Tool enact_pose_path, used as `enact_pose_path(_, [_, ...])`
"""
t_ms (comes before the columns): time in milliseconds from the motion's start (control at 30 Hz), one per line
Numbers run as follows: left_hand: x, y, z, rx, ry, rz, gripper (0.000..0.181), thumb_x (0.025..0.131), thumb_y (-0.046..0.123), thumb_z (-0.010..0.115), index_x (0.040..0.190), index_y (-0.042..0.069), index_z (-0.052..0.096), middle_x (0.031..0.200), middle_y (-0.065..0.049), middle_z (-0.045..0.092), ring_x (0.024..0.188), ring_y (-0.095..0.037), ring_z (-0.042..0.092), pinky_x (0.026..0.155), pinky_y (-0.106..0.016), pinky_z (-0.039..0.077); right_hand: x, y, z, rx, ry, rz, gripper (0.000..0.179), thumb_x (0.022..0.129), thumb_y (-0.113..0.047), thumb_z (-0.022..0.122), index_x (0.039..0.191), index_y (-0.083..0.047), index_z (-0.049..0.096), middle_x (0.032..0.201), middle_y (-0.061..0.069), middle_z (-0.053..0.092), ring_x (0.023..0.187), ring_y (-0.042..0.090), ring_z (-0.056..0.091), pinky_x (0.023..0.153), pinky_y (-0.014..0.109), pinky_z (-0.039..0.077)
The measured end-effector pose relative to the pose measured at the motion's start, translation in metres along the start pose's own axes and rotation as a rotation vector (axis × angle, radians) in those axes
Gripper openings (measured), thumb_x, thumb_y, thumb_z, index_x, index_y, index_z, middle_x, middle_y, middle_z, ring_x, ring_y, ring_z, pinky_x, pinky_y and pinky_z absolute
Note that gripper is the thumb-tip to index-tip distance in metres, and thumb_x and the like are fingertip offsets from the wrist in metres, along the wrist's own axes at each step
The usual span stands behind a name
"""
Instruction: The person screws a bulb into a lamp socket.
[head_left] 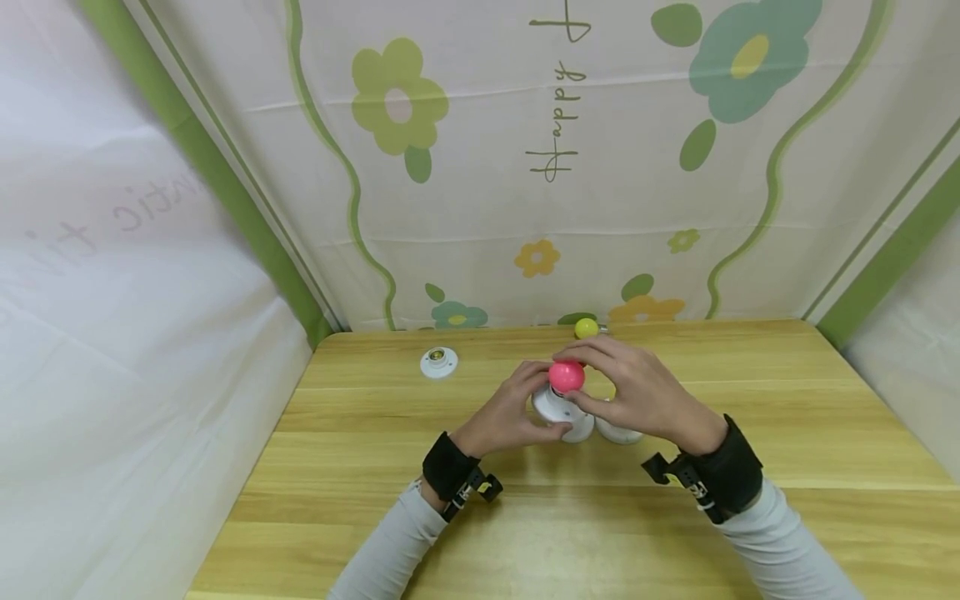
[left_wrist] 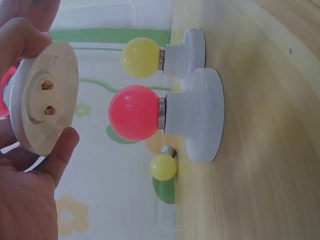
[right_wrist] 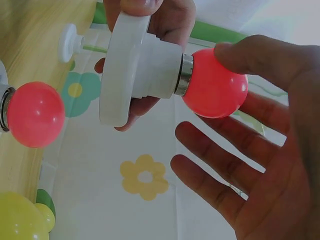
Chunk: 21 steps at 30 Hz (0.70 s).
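Observation:
My left hand (head_left: 504, 421) grips the rim of a white lamp holder (right_wrist: 122, 70), raised above the table and tilted. Two brass screws show on its underside in the left wrist view. A red bulb (head_left: 566, 377) sits in its socket, with a strip of metal cap visible at the joint. My right hand (head_left: 648, 392) pinches this bulb between thumb and fingers; the other fingers are spread. Below, a second red bulb (left_wrist: 134, 112) stands in another white holder (left_wrist: 207, 115) on the table. Beside it, a yellow bulb (left_wrist: 141, 57) stands in a third holder (left_wrist: 196, 52).
A loose yellow bulb (head_left: 586, 329) lies on its side at the table's back edge. Toward the back left stands a white lamp holder (head_left: 438, 364) without a bulb. A flowered cloth (head_left: 465, 208) hangs behind the wooden table (head_left: 360, 467), and white cloth walls flank it.

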<state>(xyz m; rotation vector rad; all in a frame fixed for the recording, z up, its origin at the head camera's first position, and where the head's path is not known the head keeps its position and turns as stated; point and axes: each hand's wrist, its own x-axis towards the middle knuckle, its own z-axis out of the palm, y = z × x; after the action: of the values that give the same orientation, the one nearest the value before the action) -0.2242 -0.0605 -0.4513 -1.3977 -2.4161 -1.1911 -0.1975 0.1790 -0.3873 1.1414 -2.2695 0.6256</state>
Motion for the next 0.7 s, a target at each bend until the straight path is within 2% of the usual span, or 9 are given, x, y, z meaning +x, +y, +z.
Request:
enact_pose_path(133, [0.0003,0.0,0.0002,0.003,-0.001,0.012,0.066,0.085,0.017,0.091,0.143,0.003,0.062,0.147,-0.011,0.058,0.138,-0.024,0.052,0.117,-0.037,0.051,0.0,-0.0004,-0.0001,-0.026,0.003,0.012,0.043,0.09,-0.035,0.087,0.122,-0.011,0.073,0.116,0.002,0.073,0.096,0.015,0.073,0.076,0.037,0.065])
enact_pose_path(233, [0.0001,0.0004,0.0004,0.0,-0.006,0.01,0.067,0.085,0.017,0.09,0.143,0.002,0.061,0.147,-0.011,0.058,0.138,-0.025,0.052,0.117,-0.038,0.051,-0.0004,-0.0015,-0.0007,-0.025,-0.007,0.027,0.051,0.091,-0.043,0.085,0.129,-0.011,0.071,0.123,0.004,0.072,0.1,0.018,0.074,0.077,0.039,0.065])
enact_pose_path(300, [-0.0002,0.0006,0.0004,-0.003,-0.012,0.001,0.066,0.086,0.017,0.09,0.143,0.003,0.061,0.147,-0.011,0.058,0.138,-0.025,0.052,0.117,-0.038,0.05,-0.0006,-0.0022,-0.0015,-0.004,-0.022,0.035,0.054,0.092,-0.038,0.085,0.135,-0.011,0.069,0.131,0.005,0.071,0.106,0.02,0.074,0.081,0.041,0.065])
enact_pose_path(367, [-0.0005,0.001,0.0002,-0.006,-0.018,-0.011,0.067,0.086,0.018,0.09,0.145,0.003,0.06,0.149,-0.01,0.057,0.14,-0.025,0.051,0.118,-0.038,0.05,-0.0008,-0.0027,-0.0025,0.029,-0.043,0.035,0.055,0.091,-0.027,0.084,0.141,-0.011,0.066,0.138,0.006,0.069,0.114,0.024,0.074,0.086,0.044,0.065])
enact_pose_path(500, [-0.0007,0.0009,0.0001,-0.014,-0.024,-0.019,0.07,0.086,0.017,0.09,0.147,0.003,0.058,0.152,-0.01,0.056,0.141,-0.025,0.05,0.119,-0.038,0.049,-0.001,-0.0033,-0.0041,0.085,-0.069,0.014,0.052,0.087,-0.007,0.079,0.138,-0.009,0.068,0.139,0.006,0.071,0.122,0.026,0.072,0.093,0.048,0.064])
enact_pose_path(700, [-0.0007,-0.0001,-0.0001,-0.007,-0.016,-0.007,0.07,0.086,0.017,0.091,0.146,0.003,0.059,0.151,-0.01,0.056,0.141,-0.024,0.05,0.119,-0.038,0.049,-0.0014,-0.0023,-0.0045,0.075,-0.055,-0.007,0.046,0.086,-0.006,0.081,0.131,-0.007,0.072,0.131,0.007,0.074,0.117,0.026,0.073,0.091,0.048,0.064])
